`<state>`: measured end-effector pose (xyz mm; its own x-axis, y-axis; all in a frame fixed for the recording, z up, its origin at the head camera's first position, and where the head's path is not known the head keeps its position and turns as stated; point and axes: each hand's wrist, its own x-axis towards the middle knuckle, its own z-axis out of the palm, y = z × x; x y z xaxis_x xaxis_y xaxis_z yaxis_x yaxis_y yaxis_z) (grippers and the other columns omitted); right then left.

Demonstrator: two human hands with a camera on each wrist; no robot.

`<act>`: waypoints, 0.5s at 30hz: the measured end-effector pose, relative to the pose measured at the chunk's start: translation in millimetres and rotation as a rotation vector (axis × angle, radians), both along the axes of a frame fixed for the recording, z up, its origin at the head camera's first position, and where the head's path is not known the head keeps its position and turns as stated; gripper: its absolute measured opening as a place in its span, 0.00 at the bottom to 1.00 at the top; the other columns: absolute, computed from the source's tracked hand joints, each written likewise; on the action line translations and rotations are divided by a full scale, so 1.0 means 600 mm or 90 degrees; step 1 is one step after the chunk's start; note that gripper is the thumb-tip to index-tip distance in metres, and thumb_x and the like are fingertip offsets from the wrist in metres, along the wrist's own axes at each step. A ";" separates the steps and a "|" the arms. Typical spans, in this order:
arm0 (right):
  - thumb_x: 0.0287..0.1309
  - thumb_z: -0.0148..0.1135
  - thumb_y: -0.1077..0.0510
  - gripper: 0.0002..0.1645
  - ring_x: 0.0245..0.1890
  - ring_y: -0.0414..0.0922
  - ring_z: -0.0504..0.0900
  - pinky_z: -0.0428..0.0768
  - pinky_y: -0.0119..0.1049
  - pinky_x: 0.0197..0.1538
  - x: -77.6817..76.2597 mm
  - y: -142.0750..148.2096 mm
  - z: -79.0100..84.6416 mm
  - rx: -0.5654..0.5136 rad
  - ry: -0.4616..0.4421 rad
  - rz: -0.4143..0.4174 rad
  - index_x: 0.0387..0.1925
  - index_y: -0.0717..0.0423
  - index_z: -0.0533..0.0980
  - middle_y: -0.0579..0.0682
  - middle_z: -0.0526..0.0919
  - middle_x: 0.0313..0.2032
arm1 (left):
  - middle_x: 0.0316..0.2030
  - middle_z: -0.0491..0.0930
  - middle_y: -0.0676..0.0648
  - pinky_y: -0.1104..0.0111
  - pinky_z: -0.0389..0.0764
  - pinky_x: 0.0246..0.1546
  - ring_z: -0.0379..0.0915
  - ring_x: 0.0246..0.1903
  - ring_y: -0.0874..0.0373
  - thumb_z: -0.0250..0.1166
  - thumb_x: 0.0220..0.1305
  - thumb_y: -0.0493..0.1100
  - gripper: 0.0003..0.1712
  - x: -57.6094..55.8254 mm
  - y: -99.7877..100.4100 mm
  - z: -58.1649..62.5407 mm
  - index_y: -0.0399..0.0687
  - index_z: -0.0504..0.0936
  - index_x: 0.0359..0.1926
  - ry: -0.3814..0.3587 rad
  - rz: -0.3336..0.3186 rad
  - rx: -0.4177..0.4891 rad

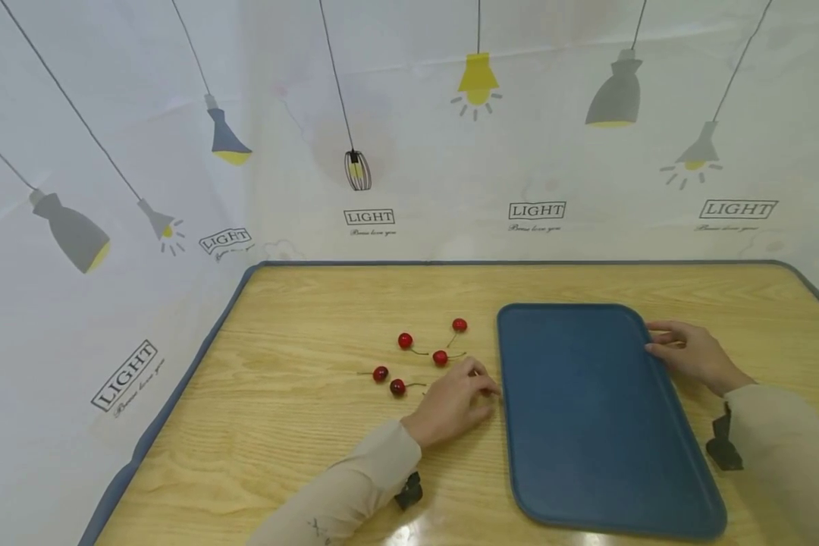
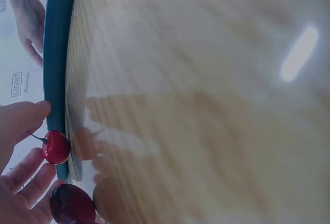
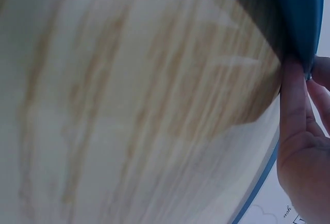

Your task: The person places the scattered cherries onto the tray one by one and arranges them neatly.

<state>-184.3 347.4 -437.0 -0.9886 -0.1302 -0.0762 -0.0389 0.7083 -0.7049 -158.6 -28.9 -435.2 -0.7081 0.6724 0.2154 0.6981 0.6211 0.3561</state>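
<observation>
A blue rectangular tray (image 1: 587, 409) lies lengthwise on the right half of the table. My right hand (image 1: 696, 353) pinches its right rim near the far corner; in the right wrist view the fingers (image 3: 294, 100) meet the tray's edge (image 3: 304, 17) from both sides. Close to the left rim, my left hand (image 1: 453, 402) has its fingers bent loosely and its fingertips right at the edge. Beside that hand, several red cherries with stems lie on the wood, among them a dark one (image 1: 398, 387). A red cherry (image 2: 55, 149) overlaps the parted left fingers in the left wrist view.
The light wooden table (image 1: 300, 447) has a blue edge strip (image 1: 198, 364). White cloth walls (image 1: 423, 136) printed with hanging lamps rise behind it and along the left. More cherries (image 1: 406, 341) sit left of the tray, one (image 1: 459, 325) farther back.
</observation>
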 end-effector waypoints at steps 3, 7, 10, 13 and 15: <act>0.61 0.51 0.55 0.32 0.45 0.67 0.70 0.76 0.44 0.37 0.000 -0.001 0.001 -0.003 -0.004 0.003 0.58 0.74 0.58 0.76 0.67 0.48 | 0.39 0.69 0.53 0.81 0.68 0.33 0.65 0.37 0.65 0.62 0.56 0.45 0.09 -0.002 0.002 0.000 0.54 0.82 0.39 0.001 0.010 0.010; 0.61 0.51 0.54 0.32 0.45 0.67 0.70 0.77 0.42 0.36 0.001 -0.002 0.003 -0.009 -0.012 0.002 0.58 0.74 0.57 0.76 0.67 0.48 | 0.38 0.70 0.53 0.82 0.68 0.32 0.67 0.35 0.65 0.60 0.59 0.44 0.08 -0.005 0.005 0.001 0.53 0.82 0.39 0.010 0.023 0.012; 0.61 0.51 0.55 0.32 0.45 0.67 0.70 0.77 0.41 0.36 0.002 -0.003 0.004 -0.012 -0.012 0.001 0.58 0.74 0.57 0.76 0.67 0.48 | 0.37 0.71 0.54 0.82 0.68 0.33 0.68 0.35 0.66 0.59 0.59 0.43 0.08 -0.006 0.007 0.002 0.53 0.82 0.39 0.008 0.033 0.012; 0.61 0.51 0.55 0.32 0.45 0.67 0.70 0.77 0.40 0.36 0.003 -0.003 0.005 -0.016 -0.010 0.004 0.58 0.74 0.57 0.76 0.67 0.48 | 0.36 0.72 0.54 0.82 0.69 0.33 0.69 0.35 0.66 0.58 0.60 0.42 0.08 -0.009 0.007 0.002 0.53 0.83 0.38 -0.002 0.039 0.019; 0.61 0.50 0.55 0.32 0.46 0.67 0.69 0.77 0.40 0.36 0.004 -0.003 0.006 -0.019 -0.011 0.005 0.58 0.75 0.57 0.76 0.67 0.48 | 0.36 0.72 0.55 0.81 0.69 0.33 0.69 0.34 0.66 0.58 0.61 0.42 0.08 -0.010 0.007 0.002 0.53 0.82 0.38 -0.011 0.044 0.024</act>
<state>-181.9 345.8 -433.5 -0.9860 -0.1412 -0.0885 -0.0331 0.6863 -0.7265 -164.8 -24.5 -433.9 -0.7561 0.6140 0.2265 0.6479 0.6534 0.3916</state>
